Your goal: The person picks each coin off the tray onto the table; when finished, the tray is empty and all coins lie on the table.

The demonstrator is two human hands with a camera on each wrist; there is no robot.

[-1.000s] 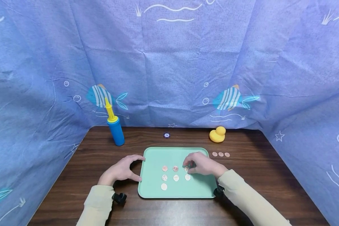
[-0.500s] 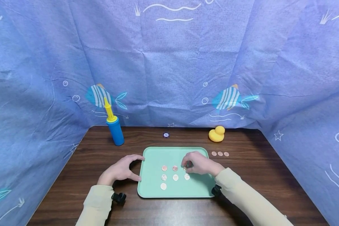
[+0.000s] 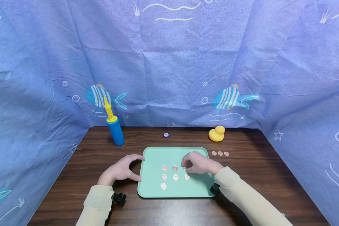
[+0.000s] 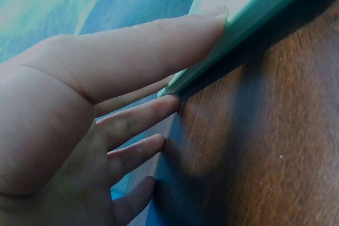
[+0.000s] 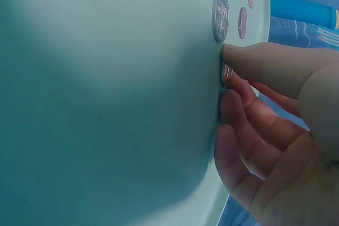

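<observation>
A mint-green tray [image 3: 152, 188] lies on the dark wooden table with several coins in rows on it. My right hand [image 3: 186, 166] reaches over the tray's right side and pinches the rightmost coin [image 3: 185, 169] of the back row. In the right wrist view, thumb and finger [image 5: 249, 59] hold that coin [image 5: 226, 75] on edge against the tray floor. Other coins [image 5: 220, 10] lie beyond it. My left hand [image 3: 137, 169] rests arched against the tray's left rim. In the left wrist view the thumb [image 4: 159, 46] lies straight along the rim [image 4: 265, 9].
Three copper coins [image 3: 220, 153] lie in a row on the table right of the tray. A blue and yellow pump [image 3: 114, 128] stands at the back left, a yellow rubber duck [image 3: 217, 134] at the back right, and a small dark disc [image 3: 165, 135] between them. Blue fish-print cloth surrounds the table.
The right hand has stayed at the same coin, its fingers closing in a little. The left hand has not moved from the tray's rim.
</observation>
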